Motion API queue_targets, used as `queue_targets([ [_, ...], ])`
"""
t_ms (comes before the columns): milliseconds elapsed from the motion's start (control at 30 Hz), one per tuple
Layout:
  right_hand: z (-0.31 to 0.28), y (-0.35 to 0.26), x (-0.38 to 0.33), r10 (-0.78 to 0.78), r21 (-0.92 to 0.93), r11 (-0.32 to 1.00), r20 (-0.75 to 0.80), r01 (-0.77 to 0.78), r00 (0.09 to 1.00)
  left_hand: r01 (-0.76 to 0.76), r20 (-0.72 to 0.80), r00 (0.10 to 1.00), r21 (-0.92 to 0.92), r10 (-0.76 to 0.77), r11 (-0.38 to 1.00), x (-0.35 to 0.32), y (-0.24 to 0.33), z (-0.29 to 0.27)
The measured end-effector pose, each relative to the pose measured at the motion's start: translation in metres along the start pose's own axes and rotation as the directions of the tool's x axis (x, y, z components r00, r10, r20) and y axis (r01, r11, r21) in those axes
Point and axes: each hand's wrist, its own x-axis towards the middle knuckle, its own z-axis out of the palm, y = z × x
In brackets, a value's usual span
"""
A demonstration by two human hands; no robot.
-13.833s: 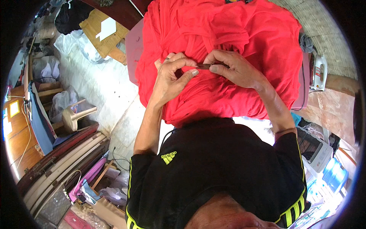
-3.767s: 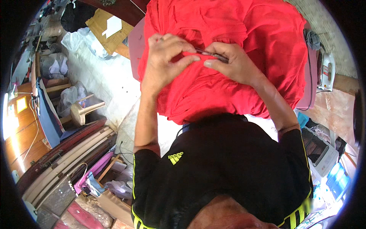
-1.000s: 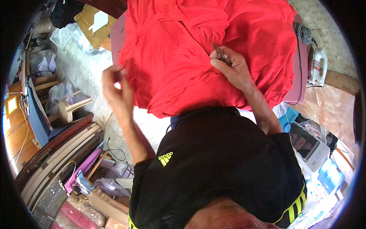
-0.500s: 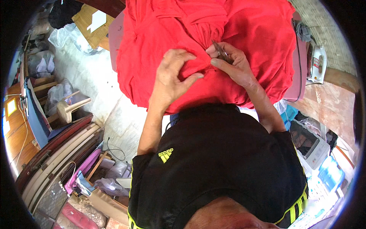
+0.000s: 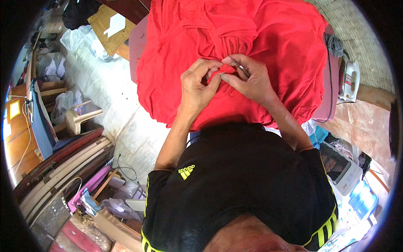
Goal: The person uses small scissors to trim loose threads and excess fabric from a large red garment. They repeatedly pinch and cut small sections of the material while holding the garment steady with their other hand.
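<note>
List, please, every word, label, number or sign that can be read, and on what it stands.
Black shirt: yellow lettering with stripes, upside down in the picture; I do not copy brand words.
White iron: small markings, too small to read.
Red cloth: no writing visible.

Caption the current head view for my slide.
Left hand and right hand pinch bunched red cloth, a small dark tool held in the right.

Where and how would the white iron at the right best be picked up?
Probably by the handle, coming from the right: it bows outward on that side, away from the pink table, while the opposite side of the iron sits close to the table's edge.
</note>
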Motion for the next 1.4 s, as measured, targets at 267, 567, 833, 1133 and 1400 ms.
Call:
queue_targets([
  [267, -0.003, 0.002, 0.007, -0.027, -0.109, 0.994, 0.042, 0.031, 0.999, 0.072, 0.027, 0.997, -0.015, -0.072, 0.997, 0.003, -0.002, 0.001],
  [567, -0.044, -0.03, 0.003, 0.047, -0.373, 0.928, 0.111, -0.002, 0.993, 0.057, -0.007, 0.998, -0.075, -0.057, 0.996, -0.001, -0.012, 0.005],
  [833, -0.04, -0.035, -0.002, 0.067, -0.498, 0.865, 0.237, 0.062, 0.969, 0.077, 0.022, 0.997, -0.094, -0.075, 0.993, -0.001, -0.012, 0.003],
  [1133, -0.032, -0.028, 0.004, 0.028, -0.505, 0.856, 0.265, 0.114, 0.964, 0.08, 0.035, 0.997, -0.161, -0.076, 0.984, -0.004, -0.018, 0.005],
  [1400, -0.038, -0.022, 0.007, 0.039, -0.413, 0.907, 0.276, 0.081, 0.96, 0.087, 0.029, 0.996, -0.141, -0.083, 0.986, -0.006, -0.015, 0.002],
])
